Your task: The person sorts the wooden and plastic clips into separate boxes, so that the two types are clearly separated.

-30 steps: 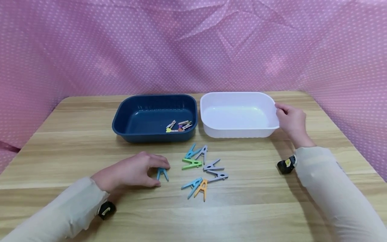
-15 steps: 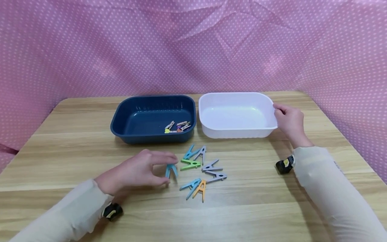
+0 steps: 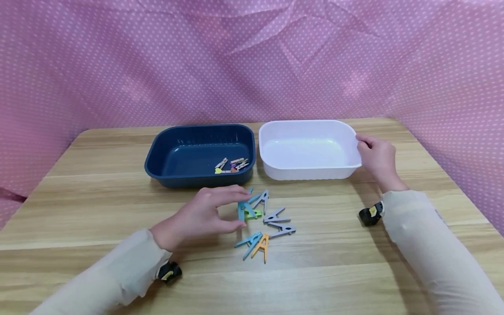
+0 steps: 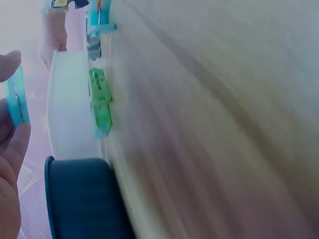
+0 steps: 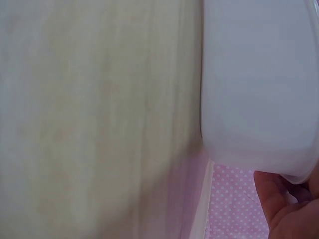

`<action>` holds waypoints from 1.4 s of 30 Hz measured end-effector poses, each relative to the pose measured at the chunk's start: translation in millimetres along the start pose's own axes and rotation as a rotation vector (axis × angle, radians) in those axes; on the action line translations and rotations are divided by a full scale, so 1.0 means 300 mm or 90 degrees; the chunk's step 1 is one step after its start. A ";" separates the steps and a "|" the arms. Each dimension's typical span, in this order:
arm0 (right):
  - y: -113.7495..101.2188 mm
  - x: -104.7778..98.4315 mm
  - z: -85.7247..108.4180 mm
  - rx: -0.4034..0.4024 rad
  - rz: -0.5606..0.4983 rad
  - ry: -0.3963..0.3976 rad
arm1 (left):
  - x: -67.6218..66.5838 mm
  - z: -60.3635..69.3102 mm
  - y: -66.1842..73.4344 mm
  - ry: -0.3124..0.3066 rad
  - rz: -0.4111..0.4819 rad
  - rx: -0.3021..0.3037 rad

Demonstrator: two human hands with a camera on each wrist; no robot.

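Observation:
My left hand [image 3: 206, 213] pinches a blue clothespin [image 3: 242, 211] between thumb and fingers, raised off the table in front of the other pegs. In the left wrist view the same blue clothespin [image 4: 18, 97] sits between the fingertips, apart from the table. Behind it, a green clothespin [image 3: 253, 214] is partly covered. Grey clothespins [image 3: 280, 229], a blue one [image 3: 252, 241] and an orange one [image 3: 263, 245] lie to the right and nearer. My right hand [image 3: 379, 159] grips the right rim of a white basin [image 3: 311, 173]; the right wrist view shows fingers [image 5: 271, 194] under that rim.
A dark blue basin [image 3: 198, 181] stands left of the white one, with several small wooden clothespins [image 3: 232, 165] in its near right corner. Pink dotted cloth [image 3: 252, 61] hangs behind and beside the wooden table [image 3: 315, 280].
My left hand has lifted the blue clothespin from the table and carried it rightward and up, over to the other pegs. The right hand has stayed on the white basin's rim.

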State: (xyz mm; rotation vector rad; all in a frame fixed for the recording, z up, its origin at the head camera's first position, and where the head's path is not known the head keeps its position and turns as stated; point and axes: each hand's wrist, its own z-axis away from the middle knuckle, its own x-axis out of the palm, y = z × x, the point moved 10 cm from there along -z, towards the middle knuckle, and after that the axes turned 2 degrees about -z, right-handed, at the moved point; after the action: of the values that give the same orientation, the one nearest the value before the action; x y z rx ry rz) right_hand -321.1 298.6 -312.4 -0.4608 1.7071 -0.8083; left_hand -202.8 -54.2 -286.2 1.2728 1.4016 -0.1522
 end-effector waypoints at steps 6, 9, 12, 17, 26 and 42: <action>0.001 -0.004 -0.001 0.001 0.000 0.006 | 0.014 -0.029 -0.015 0.035 -0.011 -0.023; 0.001 -0.005 -0.001 0.000 0.001 0.011 | 0.014 -0.043 -0.031 0.053 -0.002 -0.054; 0.001 -0.006 -0.001 -0.001 0.005 0.016 | 0.007 -0.050 -0.043 0.078 0.010 -0.074; 0.002 -0.009 -0.007 -0.004 0.013 0.015 | -0.002 -0.063 -0.051 0.122 0.031 -0.084; 0.002 -0.003 -0.003 0.001 0.010 0.008 | 0.009 -0.111 -0.022 0.139 0.045 -0.056; 0.008 0.008 -0.003 0.021 0.003 -0.005 | 0.018 -0.206 -0.017 0.151 0.062 -0.071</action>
State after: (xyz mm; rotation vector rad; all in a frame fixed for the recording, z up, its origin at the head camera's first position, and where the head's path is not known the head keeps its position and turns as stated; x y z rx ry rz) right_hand -322.4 298.8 -315.6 -0.4368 1.6848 -0.8291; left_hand -243.8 -9.0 -273.7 1.2944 1.5221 0.1462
